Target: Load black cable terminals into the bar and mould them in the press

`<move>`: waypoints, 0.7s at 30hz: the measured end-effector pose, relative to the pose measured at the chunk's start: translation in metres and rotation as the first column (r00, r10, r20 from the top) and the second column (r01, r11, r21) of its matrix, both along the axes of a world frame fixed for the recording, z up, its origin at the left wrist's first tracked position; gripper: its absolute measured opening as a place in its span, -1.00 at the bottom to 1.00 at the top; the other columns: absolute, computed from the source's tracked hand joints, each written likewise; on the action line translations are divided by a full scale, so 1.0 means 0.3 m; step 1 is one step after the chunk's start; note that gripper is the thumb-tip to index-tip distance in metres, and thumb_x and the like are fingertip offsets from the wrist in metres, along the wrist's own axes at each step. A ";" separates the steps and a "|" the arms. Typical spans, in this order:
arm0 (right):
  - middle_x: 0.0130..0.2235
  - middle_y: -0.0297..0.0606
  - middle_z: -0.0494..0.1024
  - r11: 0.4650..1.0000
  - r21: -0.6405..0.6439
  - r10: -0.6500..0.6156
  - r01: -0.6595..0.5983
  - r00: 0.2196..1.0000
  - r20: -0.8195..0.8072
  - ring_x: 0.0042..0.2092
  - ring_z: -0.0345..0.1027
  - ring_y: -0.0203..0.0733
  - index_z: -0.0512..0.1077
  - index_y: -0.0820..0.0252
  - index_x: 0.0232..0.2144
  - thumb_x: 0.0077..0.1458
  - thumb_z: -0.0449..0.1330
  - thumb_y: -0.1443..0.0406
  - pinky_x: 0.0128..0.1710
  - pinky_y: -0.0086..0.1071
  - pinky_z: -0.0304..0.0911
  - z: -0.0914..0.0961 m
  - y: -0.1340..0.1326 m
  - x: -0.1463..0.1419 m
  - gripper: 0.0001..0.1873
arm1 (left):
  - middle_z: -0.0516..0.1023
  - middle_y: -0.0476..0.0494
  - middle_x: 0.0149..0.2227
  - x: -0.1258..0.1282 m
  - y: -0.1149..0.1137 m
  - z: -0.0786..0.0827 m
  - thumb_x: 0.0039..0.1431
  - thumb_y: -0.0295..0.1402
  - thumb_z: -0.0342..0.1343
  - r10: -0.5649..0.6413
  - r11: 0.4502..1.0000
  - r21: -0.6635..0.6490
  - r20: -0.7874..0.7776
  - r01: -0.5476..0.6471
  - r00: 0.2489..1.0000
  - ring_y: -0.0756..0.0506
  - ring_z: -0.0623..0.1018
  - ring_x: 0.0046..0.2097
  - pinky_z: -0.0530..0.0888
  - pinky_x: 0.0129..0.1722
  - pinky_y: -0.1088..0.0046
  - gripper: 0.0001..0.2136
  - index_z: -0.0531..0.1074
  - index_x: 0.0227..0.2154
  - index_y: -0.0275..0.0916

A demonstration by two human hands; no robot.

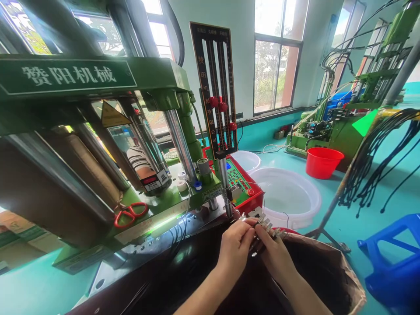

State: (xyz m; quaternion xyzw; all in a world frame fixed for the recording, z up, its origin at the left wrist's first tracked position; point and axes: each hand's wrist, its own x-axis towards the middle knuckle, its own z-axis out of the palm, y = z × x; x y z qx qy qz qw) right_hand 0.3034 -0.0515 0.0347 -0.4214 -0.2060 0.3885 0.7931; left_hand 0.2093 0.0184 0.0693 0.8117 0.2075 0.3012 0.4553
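My left hand (234, 249) and my right hand (275, 256) meet just in front of the green press machine (98, 131), both with fingers closed in a pinch. Between them they hold a row of small metal plug connectors (267, 226) on thin black cables. The connectors stick out above my fingertips. The cables run down into a brown bag (348, 280) below my wrists, full of dark cable. Part of what my fingers grip is hidden by the hands themselves.
Red-handled scissors (131, 213) lie on the machine's ledge. A red control panel (243, 183) sits beside the press. A large white tub (288, 199), a smaller white tub (246, 159) and a red bucket (323, 162) stand on the teal floor. Black cables hang on a rack (377, 162); a blue stool (393, 262) stands right.
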 end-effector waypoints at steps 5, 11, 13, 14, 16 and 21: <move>-0.30 -0.24 0.53 0.997 -0.060 -0.048 0.053 0.996 0.078 -0.18 0.34 -0.08 0.50 0.13 -0.33 0.02 0.18 0.11 -0.07 -0.24 0.17 -0.012 -0.025 -0.021 -0.74 | 0.47 -0.12 -0.43 -0.014 0.093 -0.027 0.23 -0.25 -0.23 0.165 0.946 0.310 -0.218 -0.092 0.962 -0.07 0.45 -0.38 0.29 -0.36 0.46 -0.66 0.43 -0.40 -0.23; -0.30 -0.16 0.53 0.991 -0.094 0.120 -0.095 0.944 0.307 -0.24 0.37 -0.07 0.50 0.19 -0.32 0.08 0.09 0.08 -0.32 -0.33 0.27 0.035 -0.119 -0.034 -0.67 | 0.47 -0.23 -0.17 -0.009 0.165 -0.091 0.11 -0.21 -0.04 0.109 0.918 0.390 -0.437 0.078 0.893 -0.21 0.40 -0.10 0.29 -0.10 0.28 -0.69 0.39 -0.14 -0.24; -0.24 -0.16 0.52 0.985 -0.105 0.165 -0.134 0.910 0.381 -0.16 0.35 -0.04 0.50 0.17 -0.30 0.09 0.10 0.10 -0.23 -0.29 0.27 0.055 -0.128 -0.016 -0.69 | 0.47 -0.24 -0.17 -0.043 0.135 -0.077 0.15 -0.17 -0.11 0.016 0.978 0.201 -0.324 0.052 0.946 -0.20 0.39 -0.09 0.27 -0.05 0.28 -0.66 0.41 -0.18 -0.29; -0.21 -0.16 0.51 0.984 -0.101 0.176 -0.148 0.898 0.404 -0.11 0.32 -0.03 0.50 0.16 -0.29 0.09 0.10 0.11 -0.13 -0.26 0.23 0.064 -0.124 -0.005 -0.70 | 0.49 -0.23 -0.23 -0.071 0.111 -0.064 0.18 -0.15 -0.20 -0.098 0.994 0.017 -0.279 0.107 0.955 -0.17 0.43 -0.15 0.30 -0.09 0.30 -0.61 0.44 -0.26 -0.31; -0.18 -0.18 0.51 0.980 -0.095 0.199 -0.176 0.886 0.419 -0.02 0.26 -0.03 0.51 0.14 -0.29 0.11 0.08 0.13 0.03 -0.20 0.11 0.078 -0.102 0.009 -0.71 | 0.51 -0.21 -0.38 -0.137 0.051 -0.044 0.20 -0.06 -0.33 -0.410 0.843 -0.437 -0.148 0.313 0.900 -0.11 0.47 -0.35 0.38 -0.28 0.35 -0.48 0.45 -0.35 -0.33; -0.19 -0.13 0.51 0.849 -0.134 0.522 -0.512 0.770 0.367 0.00 0.24 0.00 0.54 0.23 -0.35 0.10 0.06 0.13 0.09 -0.13 0.02 0.041 -0.027 -0.074 -0.66 | 0.44 -0.09 -0.55 -0.265 -0.094 -0.113 -0.02 -0.04 0.09 -0.357 0.390 -0.841 0.237 0.375 0.904 0.03 0.41 -0.56 0.31 -0.54 0.56 -0.59 0.37 -0.33 -0.35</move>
